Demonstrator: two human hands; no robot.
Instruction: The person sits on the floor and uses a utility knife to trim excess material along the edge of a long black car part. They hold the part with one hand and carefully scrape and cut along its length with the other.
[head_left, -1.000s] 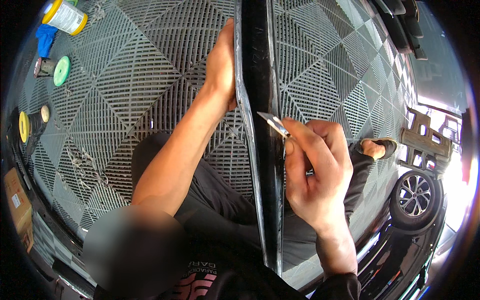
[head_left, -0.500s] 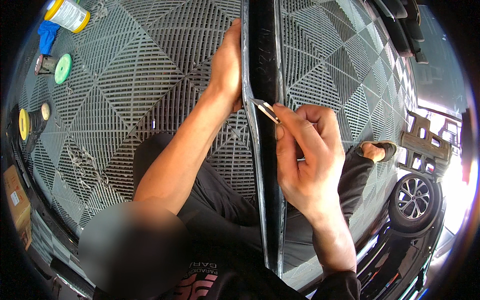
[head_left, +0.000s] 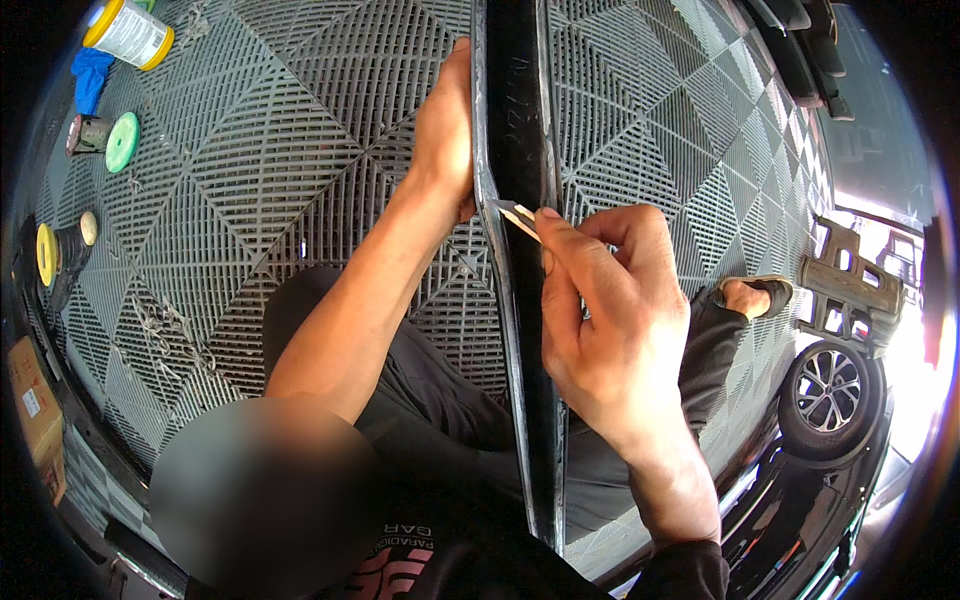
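A long black trim panel (head_left: 522, 160) with raised edges runs from the top of the view down to my lap. My left hand (head_left: 446, 135) grips its left edge from the side, with most fingers hidden behind the panel. My right hand (head_left: 620, 290) is closed around a small knife (head_left: 521, 219), pinched between thumb and forefinger. The knife has a pale handle and a grey pointed blade, and its tip meets the inner side of the panel's left edge, a little below my left hand.
Grey slatted tiles (head_left: 270, 130) cover the floor. At the left are a yellow-lidded tub (head_left: 130, 35), a blue cloth (head_left: 91, 80), a green round pad (head_left: 122, 142), a yellow disc (head_left: 46, 254) and a cardboard box (head_left: 36, 400). A car wheel (head_left: 826, 398) stands at the right.
My right hand and the knife have shifted slightly left along with the panel's upper part. The blade stays at the panel's left edge, and my left hand keeps its grip.
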